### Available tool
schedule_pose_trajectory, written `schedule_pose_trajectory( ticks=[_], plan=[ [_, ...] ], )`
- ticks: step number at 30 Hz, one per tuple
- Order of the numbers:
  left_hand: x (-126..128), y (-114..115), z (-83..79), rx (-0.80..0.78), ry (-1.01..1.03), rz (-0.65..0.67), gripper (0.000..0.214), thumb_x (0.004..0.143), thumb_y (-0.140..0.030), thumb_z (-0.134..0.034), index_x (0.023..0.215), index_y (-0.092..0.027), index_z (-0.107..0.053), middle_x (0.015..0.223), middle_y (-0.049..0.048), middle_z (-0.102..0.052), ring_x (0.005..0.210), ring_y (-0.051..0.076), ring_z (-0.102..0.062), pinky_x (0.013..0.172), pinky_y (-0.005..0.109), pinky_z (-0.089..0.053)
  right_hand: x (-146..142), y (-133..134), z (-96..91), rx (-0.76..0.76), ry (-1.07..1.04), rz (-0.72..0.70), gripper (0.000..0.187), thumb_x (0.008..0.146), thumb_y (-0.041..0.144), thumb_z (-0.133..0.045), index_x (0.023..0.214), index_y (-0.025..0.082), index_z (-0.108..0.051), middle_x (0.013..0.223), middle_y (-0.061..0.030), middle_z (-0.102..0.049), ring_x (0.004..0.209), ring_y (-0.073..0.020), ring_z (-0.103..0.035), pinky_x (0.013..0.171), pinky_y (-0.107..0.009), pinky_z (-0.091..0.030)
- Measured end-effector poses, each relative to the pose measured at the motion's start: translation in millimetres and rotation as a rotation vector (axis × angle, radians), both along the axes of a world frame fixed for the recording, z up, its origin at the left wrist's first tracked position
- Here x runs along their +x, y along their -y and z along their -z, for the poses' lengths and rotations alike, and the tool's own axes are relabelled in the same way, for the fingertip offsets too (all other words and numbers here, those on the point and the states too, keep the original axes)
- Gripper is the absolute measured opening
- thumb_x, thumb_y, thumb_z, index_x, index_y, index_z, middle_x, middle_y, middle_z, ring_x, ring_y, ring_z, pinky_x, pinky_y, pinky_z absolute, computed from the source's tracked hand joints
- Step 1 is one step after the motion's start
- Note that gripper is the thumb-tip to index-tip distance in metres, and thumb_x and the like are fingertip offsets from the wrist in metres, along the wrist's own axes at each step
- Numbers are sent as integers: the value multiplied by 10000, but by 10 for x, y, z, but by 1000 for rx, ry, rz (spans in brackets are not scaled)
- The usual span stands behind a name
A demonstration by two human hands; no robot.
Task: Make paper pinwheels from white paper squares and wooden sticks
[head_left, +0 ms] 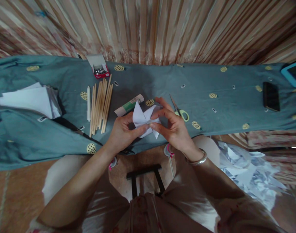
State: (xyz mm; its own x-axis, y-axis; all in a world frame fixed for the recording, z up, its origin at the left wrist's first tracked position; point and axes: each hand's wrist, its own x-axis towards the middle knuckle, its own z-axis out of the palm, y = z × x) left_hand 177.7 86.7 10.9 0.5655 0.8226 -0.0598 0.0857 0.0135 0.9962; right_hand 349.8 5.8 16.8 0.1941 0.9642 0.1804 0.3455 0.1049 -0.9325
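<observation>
A white paper pinwheel (141, 117) with folded blades is held above the near edge of the cloth-covered table. My left hand (122, 132) grips it from the left, its thumb pressed at the centre. From the right, my right hand (173, 129) pinches the paper, thumb and fingertips close to the same centre. Whether a small pin sits between the fingertips I cannot make out. Just behind the pinwheel lies a green-and-white glue stick (129, 105). Green-handled scissors (183, 114) rest right of my right hand, blades pointing away.
Left of my hands are several wooden sticks (99, 106), a white stick (88, 103), an open red box of small metal pieces (100, 70) and a paper stack (31, 100). A dark phone (271, 96) and blue-edged device (295, 73) lie right. Paper scraps (247, 171) are below right.
</observation>
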Motion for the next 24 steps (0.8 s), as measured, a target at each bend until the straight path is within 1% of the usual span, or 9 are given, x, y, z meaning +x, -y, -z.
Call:
schedule_pose_trajectory(
  ticks=[2, 4, 6, 9, 11, 13, 17, 21, 24],
  plan=[
    [2, -1, -3, -3, 11, 0, 290, 689, -390, -825, 882, -177, -782, 892, 41, -783, 799, 204, -704, 766, 295, -558, -15, 0, 36, 21, -22, 52, 353, 809, 359, -760, 1129, 258, -652, 1552, -62, -431, 1485, -258, -335, 1210, -452, -304],
    [6, 1, -13, -17, 13, -4, 293, 692, -383, -821, 900, -180, -786, 888, 39, -784, 792, 203, -706, 757, 298, -563, -32, -6, 85, 32, -71, 105, 610, 770, 416, -793, 1311, 263, -555, 1561, -89, -412, 1468, -272, -359, 1196, -463, -325],
    [11, 8, -24, -52, 22, -3, 320, 684, -397, -825, 914, -177, -788, 878, 42, -784, 787, 208, -709, 750, 308, -571, -49, -20, 133, 21, -178, 123, 813, 726, 458, -823, 1421, 273, -444, 1495, -103, -492, 1394, -273, -458, 1149, -453, -395],
    [21, 19, -29, -137, 61, -2, 351, 666, -418, -839, 903, -164, -788, 851, 44, -782, 746, 199, -706, 725, 312, -580, -80, -42, 169, -69, -416, 79, 954, 693, 473, -845, 1478, 291, -335, 1180, -53, -697, 1097, -230, -661, 971, -395, -542],
    [27, 23, -22, -180, 87, -15, 353, 652, -416, -847, 886, -158, -788, 837, 42, -781, 716, 185, -699, 701, 300, -578, -101, -51, 156, -138, -549, 52, 940, 685, 449, -856, 1458, 290, -343, 962, 7, -729, 884, -191, -697, 842, -346, -583],
    [30, 21, -7, -196, 85, -25, 345, 647, -415, -847, 863, -154, -786, 812, 40, -775, 692, 177, -690, 663, 283, -569, -121, -54, 123, -181, -628, 48, 877, 671, 413, -869, 1402, 284, -403, 860, 40, -718, 770, -165, -684, 761, -307, -584],
    [34, 10, 28, -158, 61, -24, 336, 659, -437, -834, 827, -151, -778, 755, 35, -759, 648, 168, -671, 608, 265, -549, -147, -57, 52, -208, -688, 67, 762, 651, 373, -879, 1301, 278, -494, 819, 54, -703, 717, -147, -661, 684, -268, -563],
    [40, 11, 54, -105, 78, -29, 352, 674, -463, -819, 838, -155, -774, 763, 37, -761, 652, 167, -669, 639, 280, -564, -153, -68, 29, -210, -699, 93, 682, 647, 338, -877, 1232, 263, -535, 756, 74, -657, 651, -119, -611, 607, -232, -521],
    [46, 18, 65, -72, 64, -50, 327, 682, -439, -816, 843, -158, -774, 765, 34, -763, 661, 169, -673, 656, 281, -566, -151, -76, 30, -204, -703, 108, 650, 648, 318, -875, 1202, 254, -540, 677, 97, -588, 608, -101, -567, 568, -212, -487]
  ],
)
